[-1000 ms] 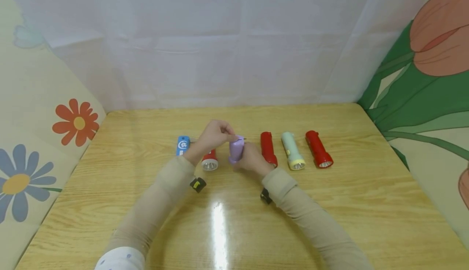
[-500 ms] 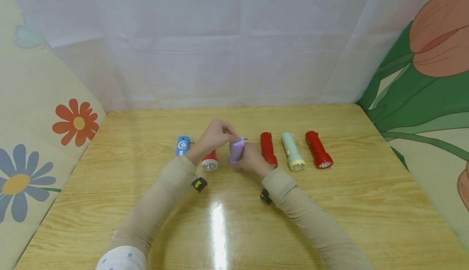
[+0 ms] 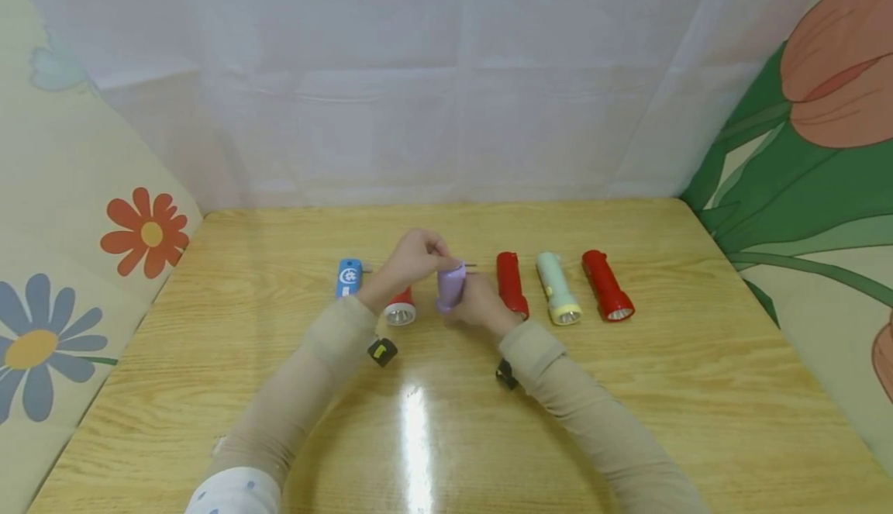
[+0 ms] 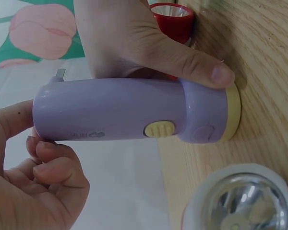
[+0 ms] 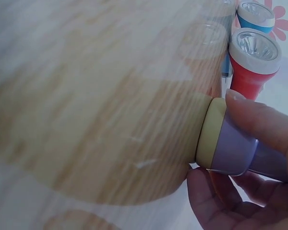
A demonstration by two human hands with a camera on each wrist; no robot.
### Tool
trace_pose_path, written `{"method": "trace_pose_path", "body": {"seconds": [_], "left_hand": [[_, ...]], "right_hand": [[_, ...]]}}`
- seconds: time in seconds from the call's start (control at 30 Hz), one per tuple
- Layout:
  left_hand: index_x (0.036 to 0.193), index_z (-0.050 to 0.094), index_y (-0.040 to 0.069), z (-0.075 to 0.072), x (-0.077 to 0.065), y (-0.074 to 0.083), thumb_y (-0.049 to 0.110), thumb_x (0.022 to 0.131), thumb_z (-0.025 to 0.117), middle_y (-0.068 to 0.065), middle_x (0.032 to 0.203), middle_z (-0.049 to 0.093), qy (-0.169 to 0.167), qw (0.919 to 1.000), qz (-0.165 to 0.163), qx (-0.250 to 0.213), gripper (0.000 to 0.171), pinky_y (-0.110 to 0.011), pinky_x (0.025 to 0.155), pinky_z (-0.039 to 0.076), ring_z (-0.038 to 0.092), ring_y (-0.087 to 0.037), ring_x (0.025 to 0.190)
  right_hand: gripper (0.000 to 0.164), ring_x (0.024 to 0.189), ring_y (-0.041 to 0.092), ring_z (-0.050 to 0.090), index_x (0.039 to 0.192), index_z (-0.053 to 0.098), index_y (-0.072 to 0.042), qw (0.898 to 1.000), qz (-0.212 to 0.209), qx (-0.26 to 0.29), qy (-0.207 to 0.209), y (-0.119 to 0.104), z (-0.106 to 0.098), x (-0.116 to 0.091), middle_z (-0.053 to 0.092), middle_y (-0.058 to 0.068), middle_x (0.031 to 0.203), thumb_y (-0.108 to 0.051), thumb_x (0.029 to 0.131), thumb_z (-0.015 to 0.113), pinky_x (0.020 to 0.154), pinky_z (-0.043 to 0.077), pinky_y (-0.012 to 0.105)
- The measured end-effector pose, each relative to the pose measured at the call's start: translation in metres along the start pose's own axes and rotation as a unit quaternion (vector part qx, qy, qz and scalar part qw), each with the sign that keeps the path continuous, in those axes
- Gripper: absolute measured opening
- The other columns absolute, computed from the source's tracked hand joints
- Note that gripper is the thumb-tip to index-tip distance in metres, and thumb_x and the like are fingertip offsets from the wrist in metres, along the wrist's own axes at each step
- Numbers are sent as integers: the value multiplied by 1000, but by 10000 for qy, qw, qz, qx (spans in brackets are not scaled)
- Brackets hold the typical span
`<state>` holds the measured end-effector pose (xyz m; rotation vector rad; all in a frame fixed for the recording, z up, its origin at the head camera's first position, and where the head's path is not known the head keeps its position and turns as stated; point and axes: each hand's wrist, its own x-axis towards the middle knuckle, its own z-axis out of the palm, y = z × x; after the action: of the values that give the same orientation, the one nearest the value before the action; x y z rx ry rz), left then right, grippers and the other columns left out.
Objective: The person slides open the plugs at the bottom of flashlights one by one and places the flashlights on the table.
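Observation:
A purple flashlight [image 3: 449, 288] with a yellow rim and yellow switch stands on its lens end near the table's middle. My right hand [image 3: 481, 303] grips its head low down; in the left wrist view the right thumb [image 4: 197, 64] lies along the head, close to the rim. My left hand [image 3: 413, 260] holds the tail end at the top, its fingers [image 4: 57, 163] bent against the tail. From the tail's far side a short metal prong [image 4: 61, 73] sticks out, pointing right in the head view.
Left of the purple flashlight lie a red-and-white flashlight [image 3: 400, 312] and a blue one [image 3: 348, 277], both partly hidden by the left arm. To the right lie a red flashlight [image 3: 512, 285], a mint-green one [image 3: 557, 289] and another red one [image 3: 608, 285].
The metal prong reaches slightly farther right out of the purple flashlight's tail. My left hand has shifted a little to the right; the right hand has stayed in place.

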<state>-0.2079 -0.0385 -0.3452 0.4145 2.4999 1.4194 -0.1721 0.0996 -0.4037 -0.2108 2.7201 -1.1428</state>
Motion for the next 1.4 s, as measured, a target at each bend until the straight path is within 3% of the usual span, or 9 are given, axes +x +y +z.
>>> {"method": "trace_pose_path", "body": {"seconds": [0.47, 0.9, 1.17, 1.4], "left_hand": [[75, 60, 5, 0, 1, -1, 12, 77, 70, -4, 74, 56, -60, 10000, 17, -31, 12, -25, 60, 41, 47, -17, 69], [74, 58, 6, 0, -3, -8, 13, 81, 68, -2, 67, 52, -229, 9987, 444, -141, 14, -23, 55, 36, 43, -14, 63], [83, 59, 4, -3, -7, -9, 9, 85, 62, -4, 72, 53, -468, 9980, 333, -276, 6, -22, 53, 39, 45, -14, 62], [85, 60, 3, -4, -7, -8, 8, 84, 62, -5, 72, 53, -400, 9982, 360, -267, 6, -23, 54, 39, 46, -15, 64]], "right_hand": [[51, 86, 26, 58, 105, 56, 6, 10000, -37, 29, 1, 1, 0, 2, 62, 16, 95, -5, 61, 80, 80, 48, 38], [52, 86, 26, 57, 105, 56, 5, 9998, -178, 8, -48, 0, 0, -3, 61, 15, 95, -3, 60, 80, 80, 48, 38], [49, 82, 24, 56, 102, 58, 4, 9997, -209, -105, -26, 1, 1, -4, 61, 12, 90, -5, 59, 80, 77, 47, 38], [55, 86, 25, 56, 108, 56, 3, 9997, -215, -93, -47, 3, 2, -3, 60, 13, 95, -7, 60, 80, 80, 47, 40]]}}
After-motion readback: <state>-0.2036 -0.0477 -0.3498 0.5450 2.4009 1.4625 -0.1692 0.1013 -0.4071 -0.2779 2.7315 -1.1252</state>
